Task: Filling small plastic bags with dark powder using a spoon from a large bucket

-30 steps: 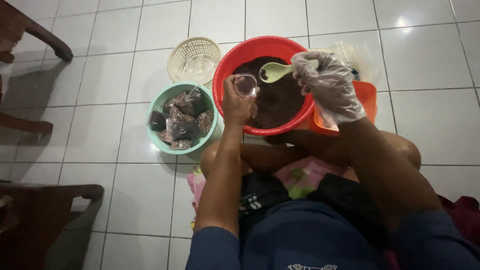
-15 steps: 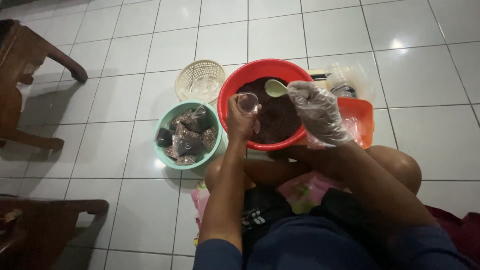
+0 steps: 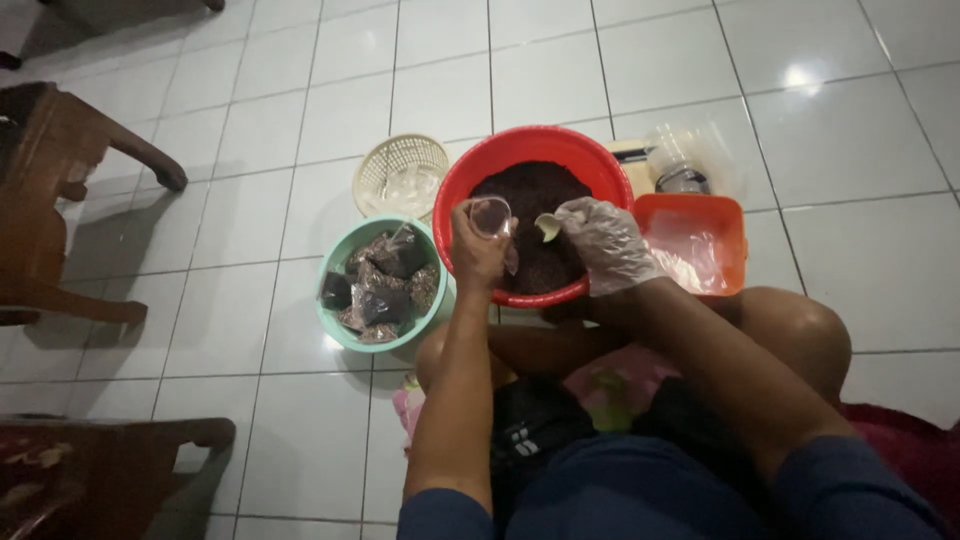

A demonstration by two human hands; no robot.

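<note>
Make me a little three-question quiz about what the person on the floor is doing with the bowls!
1. True or false: the right hand wears a clear plastic glove.
2. What does the left hand hold over the round red plastic basin of dark grains? A) small clear plastic bag B) metal knife C) white cup
3. Fill in: the small filled dark packets lie in the round ____ plastic bowl.

Key: 1 true; 2 A; 3 green.
</note>
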